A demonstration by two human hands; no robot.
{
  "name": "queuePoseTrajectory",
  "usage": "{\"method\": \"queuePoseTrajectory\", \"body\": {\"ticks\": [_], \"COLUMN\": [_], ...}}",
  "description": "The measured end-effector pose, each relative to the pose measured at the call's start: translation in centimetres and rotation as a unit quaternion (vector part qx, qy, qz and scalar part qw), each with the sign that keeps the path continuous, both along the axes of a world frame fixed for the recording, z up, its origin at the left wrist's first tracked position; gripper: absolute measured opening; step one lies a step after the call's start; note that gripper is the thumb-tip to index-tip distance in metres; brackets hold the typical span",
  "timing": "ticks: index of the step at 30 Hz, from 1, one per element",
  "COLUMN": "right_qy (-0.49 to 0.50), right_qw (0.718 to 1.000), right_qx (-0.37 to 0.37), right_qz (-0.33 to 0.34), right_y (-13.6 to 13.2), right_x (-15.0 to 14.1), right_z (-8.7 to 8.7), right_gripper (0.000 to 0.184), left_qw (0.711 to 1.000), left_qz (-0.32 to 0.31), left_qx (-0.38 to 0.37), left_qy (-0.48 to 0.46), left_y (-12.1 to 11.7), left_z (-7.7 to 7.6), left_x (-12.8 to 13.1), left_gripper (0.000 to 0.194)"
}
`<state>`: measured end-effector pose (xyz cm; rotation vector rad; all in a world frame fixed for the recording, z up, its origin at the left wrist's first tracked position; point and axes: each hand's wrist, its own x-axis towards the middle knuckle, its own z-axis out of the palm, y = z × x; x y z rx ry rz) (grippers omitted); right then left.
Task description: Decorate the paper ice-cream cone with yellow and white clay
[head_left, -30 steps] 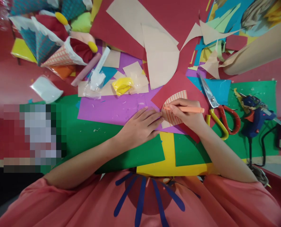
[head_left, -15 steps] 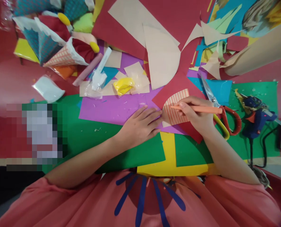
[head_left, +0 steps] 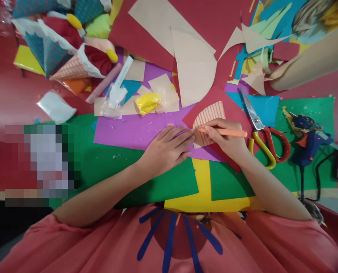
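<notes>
My right hand (head_left: 227, 138) grips an orange felt-tip marker (head_left: 234, 132), its tip on the left part of a cream fan-shaped piece (head_left: 211, 113) drawn with orange stripes. My left hand (head_left: 170, 146) lies flat with fingers stretched, the fingertips at the left edge of that piece. Part of the piece is hidden under my right hand. It rests over a red foam sheet (head_left: 228, 100) and a purple sheet (head_left: 123, 131). Just right of my right hand lie scissors (head_left: 258, 123) with red and yellow handles.
A blue glue gun (head_left: 307, 148) with a cord lies at the right on a green sheet (head_left: 288, 182). Finished cone shapes (head_left: 69, 68) sit at the upper left. Cream offcuts (head_left: 194, 68), a yellow clay packet (head_left: 147, 103), a white packet (head_left: 56, 107) and a beige roll (head_left: 313, 60) lie farther back.
My right hand has moved left with the marker, its tip now near the piece's left edge. The striped piece has shifted slightly left. My left hand stays nearly in place.
</notes>
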<state>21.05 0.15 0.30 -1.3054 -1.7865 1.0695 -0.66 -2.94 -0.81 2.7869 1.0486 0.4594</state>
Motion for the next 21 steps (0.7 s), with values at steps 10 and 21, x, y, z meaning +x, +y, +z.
{"method": "queuePoseTrajectory", "body": {"ticks": [10,21], "right_qy": [0.016,0.044], "right_qw": [0.999,0.996], "right_qx": [-0.041,-0.08], "right_qz": [0.01,0.003], "right_y": [0.05,0.08], "right_x": [-0.01,0.02], "right_z": [0.17,0.39], "right_gripper": [0.015,0.02], "left_qw": [1.0,1.0], "left_qz": [-0.007,-0.002], "left_qx": [0.012,-0.012], "left_qy": [0.002,0.0], "left_y": [0.06,0.01], "left_z": [0.06,-0.2], "left_x": [0.08,-0.03], "left_gripper": [0.035,0.038]}}
